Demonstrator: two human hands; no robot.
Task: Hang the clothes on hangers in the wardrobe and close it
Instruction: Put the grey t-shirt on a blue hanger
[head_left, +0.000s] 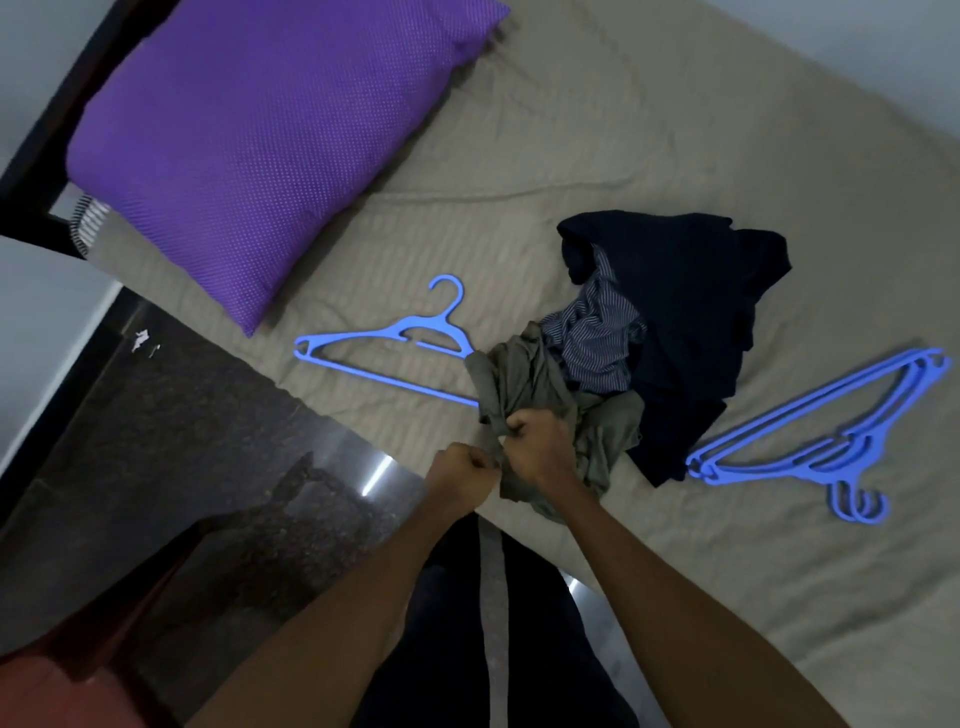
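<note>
A crumpled olive-green garment lies at the near edge of the bed. My left hand and my right hand both grip its bunched cloth, fists side by side. Behind it sits a striped blue shirt and a dark navy garment in one pile. A single blue hanger lies flat to the left of the pile, its right end under the olive cloth. A stack of blue hangers lies to the right. No wardrobe is in view.
The bed has a beige sheet. A purple dotted pillow rests at its head by a dark bed frame. Dark polished floor runs along the left of the bed.
</note>
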